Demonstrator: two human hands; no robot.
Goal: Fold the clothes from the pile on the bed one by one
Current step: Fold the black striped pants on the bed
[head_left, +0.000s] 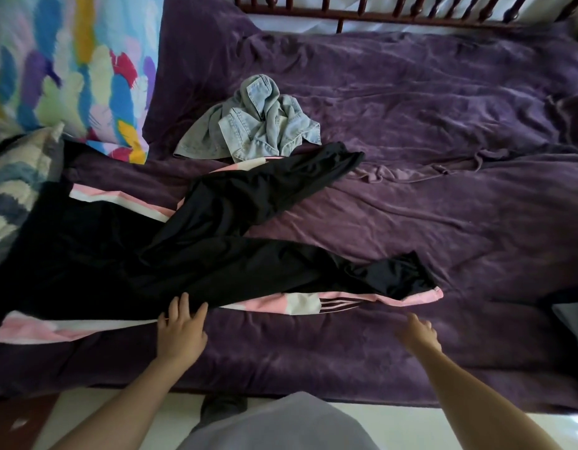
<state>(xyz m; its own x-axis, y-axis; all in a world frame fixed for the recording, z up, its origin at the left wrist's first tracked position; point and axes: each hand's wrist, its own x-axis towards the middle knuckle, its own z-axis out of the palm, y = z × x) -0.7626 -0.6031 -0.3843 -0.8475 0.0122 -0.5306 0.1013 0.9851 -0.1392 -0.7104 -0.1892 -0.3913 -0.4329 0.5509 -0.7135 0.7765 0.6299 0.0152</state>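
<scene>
Trousers (118, 254): black, smooth, slight sheen; pink and white panels down the side seams, three thin dark stripes on the near leg's panel. Spread across the left and middle of the bed (427, 206), waist to the left, legs parted toward the right. Denim garment (258, 128): pale blue, stiff-looking, crumpled in a heap just beyond the far leg, near its cuff. Bed cover purple, plush, creased; wide stretch of it to the right of the legs. Feather-print pillow (70, 60) at far left; wooden spindle rail (378, 13) along the far edge. Left hand (182, 326): fingers straight and spread, resting on the near edge of the trousers. Right hand (417, 332): blurred, fingers loosely extended, gripping nothing, over the cover just short of the near cuff.
</scene>
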